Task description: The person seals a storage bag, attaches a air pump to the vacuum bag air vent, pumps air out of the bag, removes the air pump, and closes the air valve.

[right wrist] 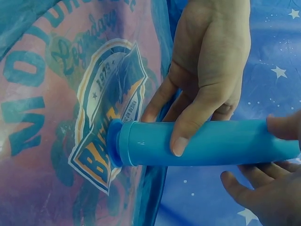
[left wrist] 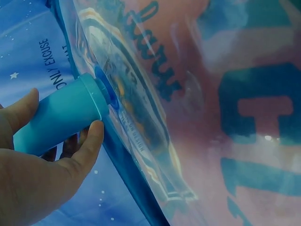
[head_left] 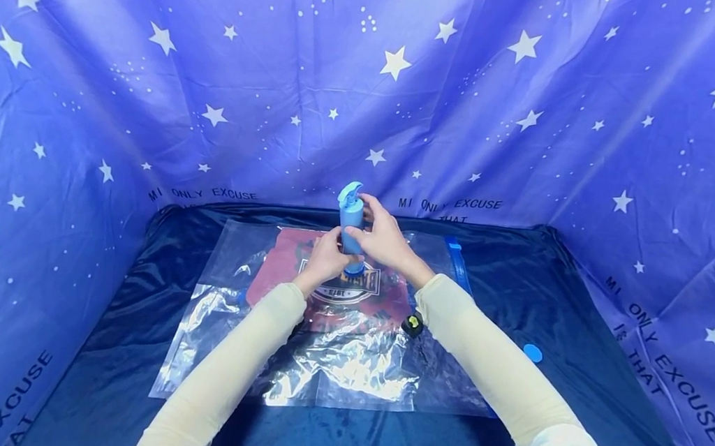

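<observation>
A blue hand pump point(head_left: 351, 218) stands nearly upright, its base on the round blue valve point(right wrist: 114, 142) of a clear plastic storage bag point(head_left: 360, 381). Inside the bag lies a red garment point(head_left: 275, 265) with a printed badge and lettering. My left hand point(head_left: 327, 257) grips the pump's lower part, thumb and fingers around the barrel near the base. Higher up, my right hand point(head_left: 388, 239) holds the barrel just below the light blue handle point(head_left: 350, 193). In the right wrist view the left hand point(right wrist: 207, 70) reaches in from above, while the right hand point(right wrist: 273, 193) shows at the right edge.
A small black object with a yellow-green mark point(head_left: 412, 324) is beside my right forearm. A blue disc point(head_left: 533, 352) lies on the dark blue cloth point(head_left: 505, 263) to the right. A blue slider point(head_left: 454, 244) sits on the bag's right edge. Starry curtains surround the table.
</observation>
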Demonstrator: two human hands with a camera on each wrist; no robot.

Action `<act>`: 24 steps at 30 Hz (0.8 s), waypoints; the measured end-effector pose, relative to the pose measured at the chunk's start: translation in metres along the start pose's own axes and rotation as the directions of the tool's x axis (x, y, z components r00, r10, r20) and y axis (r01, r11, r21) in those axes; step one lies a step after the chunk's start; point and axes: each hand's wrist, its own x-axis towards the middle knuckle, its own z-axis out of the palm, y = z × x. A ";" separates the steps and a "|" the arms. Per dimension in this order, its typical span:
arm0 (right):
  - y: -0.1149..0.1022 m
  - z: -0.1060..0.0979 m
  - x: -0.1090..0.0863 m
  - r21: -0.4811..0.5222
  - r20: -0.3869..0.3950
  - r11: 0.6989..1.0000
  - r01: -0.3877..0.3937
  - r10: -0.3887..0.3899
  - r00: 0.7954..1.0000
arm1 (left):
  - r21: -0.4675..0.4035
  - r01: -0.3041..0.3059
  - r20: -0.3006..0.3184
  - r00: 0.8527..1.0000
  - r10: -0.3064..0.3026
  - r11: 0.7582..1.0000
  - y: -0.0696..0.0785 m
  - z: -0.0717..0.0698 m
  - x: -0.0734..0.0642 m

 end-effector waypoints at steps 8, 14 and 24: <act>-0.001 -0.001 0.000 -0.060 -0.036 0.998 -0.004 0.002 0.999 | 0.011 -0.021 -0.016 1.000 0.021 1.000 0.001 0.000 -0.001; 0.001 0.000 0.003 -0.136 -0.066 0.991 -0.002 -0.007 0.998 | 0.035 -0.035 -0.025 0.999 0.036 0.999 0.001 0.001 0.001; 0.006 -0.003 -0.001 -0.038 0.017 0.999 0.012 -0.012 1.000 | -0.003 0.017 -0.004 1.000 -0.017 1.000 0.003 0.001 0.000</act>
